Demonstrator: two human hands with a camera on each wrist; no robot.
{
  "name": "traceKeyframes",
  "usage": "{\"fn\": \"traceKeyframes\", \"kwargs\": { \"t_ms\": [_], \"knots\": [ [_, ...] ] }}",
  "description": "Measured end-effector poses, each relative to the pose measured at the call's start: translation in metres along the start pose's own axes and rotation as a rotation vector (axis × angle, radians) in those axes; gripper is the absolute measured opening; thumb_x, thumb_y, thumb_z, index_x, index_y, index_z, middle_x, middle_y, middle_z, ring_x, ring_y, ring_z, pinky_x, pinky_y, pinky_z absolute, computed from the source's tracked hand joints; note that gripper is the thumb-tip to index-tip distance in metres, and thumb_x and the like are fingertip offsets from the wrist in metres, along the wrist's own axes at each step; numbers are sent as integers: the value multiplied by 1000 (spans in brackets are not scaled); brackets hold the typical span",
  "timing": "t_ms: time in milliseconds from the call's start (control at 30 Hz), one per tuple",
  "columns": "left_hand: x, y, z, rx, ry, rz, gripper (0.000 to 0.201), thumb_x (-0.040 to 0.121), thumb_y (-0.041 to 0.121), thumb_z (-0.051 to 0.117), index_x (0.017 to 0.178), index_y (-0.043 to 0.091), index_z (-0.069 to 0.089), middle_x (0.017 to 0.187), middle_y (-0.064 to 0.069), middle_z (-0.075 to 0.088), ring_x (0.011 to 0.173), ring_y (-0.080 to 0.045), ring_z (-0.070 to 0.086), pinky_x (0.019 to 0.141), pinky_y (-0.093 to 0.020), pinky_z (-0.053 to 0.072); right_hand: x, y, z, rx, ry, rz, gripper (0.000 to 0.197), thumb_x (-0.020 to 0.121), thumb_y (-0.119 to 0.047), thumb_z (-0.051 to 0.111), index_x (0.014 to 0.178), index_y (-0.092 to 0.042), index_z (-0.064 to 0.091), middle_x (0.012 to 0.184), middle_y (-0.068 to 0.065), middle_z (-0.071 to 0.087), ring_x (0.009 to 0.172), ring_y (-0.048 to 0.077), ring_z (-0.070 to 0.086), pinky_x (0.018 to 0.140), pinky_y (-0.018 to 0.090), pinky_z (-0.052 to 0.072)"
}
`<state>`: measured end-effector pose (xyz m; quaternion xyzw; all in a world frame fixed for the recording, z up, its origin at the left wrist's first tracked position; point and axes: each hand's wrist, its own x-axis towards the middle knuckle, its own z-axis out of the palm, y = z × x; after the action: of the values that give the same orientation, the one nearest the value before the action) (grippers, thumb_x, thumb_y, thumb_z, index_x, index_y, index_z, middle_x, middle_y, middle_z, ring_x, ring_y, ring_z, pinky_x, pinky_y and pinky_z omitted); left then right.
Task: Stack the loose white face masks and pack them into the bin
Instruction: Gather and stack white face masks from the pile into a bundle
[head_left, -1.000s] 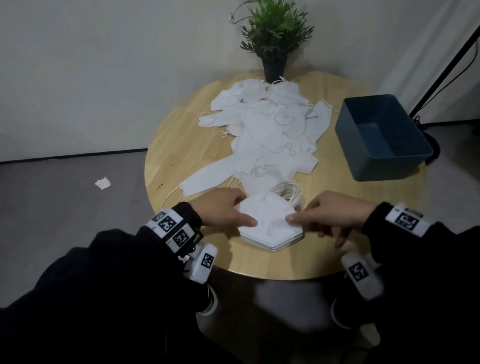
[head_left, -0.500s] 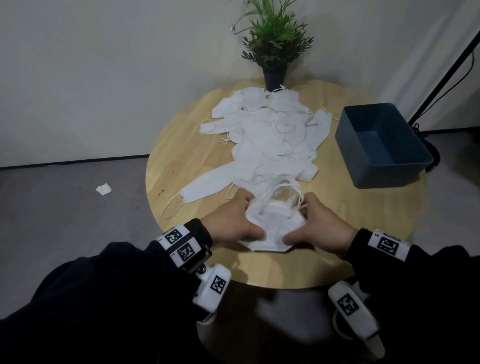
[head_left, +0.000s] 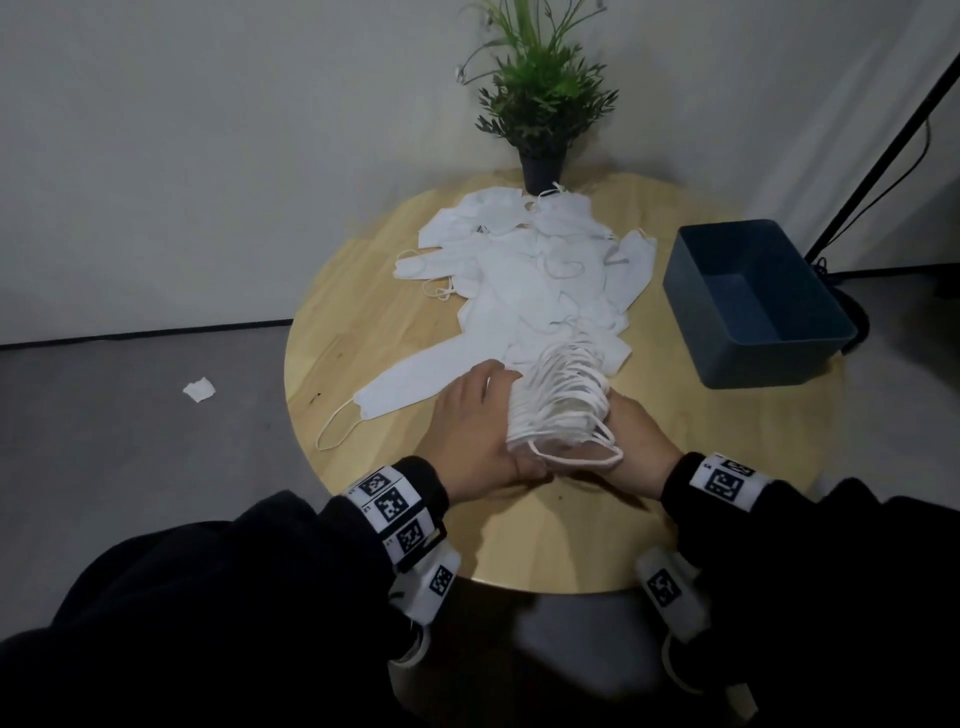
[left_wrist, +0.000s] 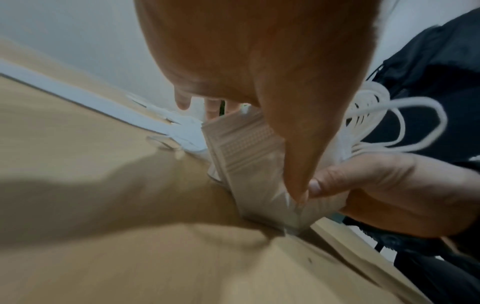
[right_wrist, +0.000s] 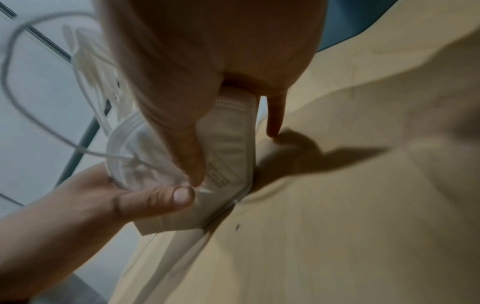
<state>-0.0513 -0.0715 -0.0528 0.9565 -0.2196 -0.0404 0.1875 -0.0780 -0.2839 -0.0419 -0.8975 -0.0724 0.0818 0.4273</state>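
A stack of white face masks (head_left: 558, 410) stands on edge on the round wooden table (head_left: 363, 291), near its front, with the ear loops (head_left: 571, 457) bunched on top. My left hand (head_left: 467, 431) holds its left side and my right hand (head_left: 636, 441) its right side. In the left wrist view my left thumb (left_wrist: 293, 160) presses the stack (left_wrist: 241, 156) beside the right thumb (left_wrist: 363, 183). The right wrist view shows both thumbs pinching the stack (right_wrist: 228, 156) at its near end. Loose white masks (head_left: 530, 280) lie heaped behind. The dark blue bin (head_left: 691, 291) sits to the right.
A potted green plant (head_left: 540, 114) stands at the table's back edge, just behind the loose masks. One flat mask (head_left: 410, 384) with a trailing loop lies left of my left hand. A scrap of white paper (head_left: 199, 389) lies on the grey floor. A black stand (head_left: 883, 156) leans behind the bin.
The stack lay flat under my fingertips; both hands closed round it and tipped it up onto its edge, loops uppermost. The hands moved closer together.
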Motion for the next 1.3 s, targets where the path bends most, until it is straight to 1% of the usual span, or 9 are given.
{"fn": "traceKeyframes", "kwargs": {
  "t_ms": [133,200,400,567,700,900,1033,1133,1300],
  "knots": [
    [6,2,-24,-169,-176,-32,72,75,56,84,126,23,47,120,3,57,108,-20,57,85,-33,43,3,-2,-5,179,-84,69,50,70,-57,82,109,-27,72,111,-11,76,109,7,70,101,34,54],
    [8,-1,-38,-374,-347,-96,61,72,52,89,115,26,55,109,8,67,101,-16,65,86,-36,53,3,-8,-12,388,-208,136,37,84,-30,86,118,-23,74,113,-8,79,109,9,73,96,30,56],
    [-2,0,-35,-414,-621,-153,55,71,39,95,115,26,65,108,9,76,103,-18,71,97,-43,57,11,-8,-21,642,-146,466,15,93,-15,70,102,-2,69,95,15,70,79,23,65,67,36,50],
    [3,10,-38,-379,-684,-190,54,71,34,96,114,24,64,107,9,75,103,-17,71,91,-33,57,21,0,-33,573,-279,592,9,87,-4,73,94,-1,69,90,18,72,81,28,70,87,49,62],
    [3,17,-32,-347,-684,-204,62,70,39,95,121,23,63,112,7,73,105,-17,70,93,-37,58,20,11,-41,456,-328,657,24,92,-4,70,114,7,69,98,25,76,90,37,73,96,58,58],
    [9,18,-37,-214,-514,-77,65,82,63,78,133,24,64,122,9,64,113,-15,63,99,-35,51,15,18,-50,314,-327,672,22,93,-6,72,114,0,72,88,19,74,66,25,67,62,39,63],
    [24,8,-31,-210,-405,93,35,106,33,59,140,31,63,143,-2,53,133,-18,50,112,-30,36,17,16,-61,255,-275,639,26,86,-7,79,110,-12,73,81,10,71,62,18,61,57,34,57],
    [32,-3,-19,40,-509,166,49,100,19,61,143,41,57,159,-1,37,141,-27,38,116,-41,34,20,16,-66,248,-224,603,32,84,-4,81,110,-19,72,89,7,71,59,15,61,55,33,54],
    [48,-14,-27,196,-445,102,63,86,13,75,134,51,58,152,9,41,133,-22,42,106,-47,43,20,17,-63,293,-292,559,31,85,4,76,110,-14,77,86,12,74,50,15,58,47,26,42]
  ]
}}
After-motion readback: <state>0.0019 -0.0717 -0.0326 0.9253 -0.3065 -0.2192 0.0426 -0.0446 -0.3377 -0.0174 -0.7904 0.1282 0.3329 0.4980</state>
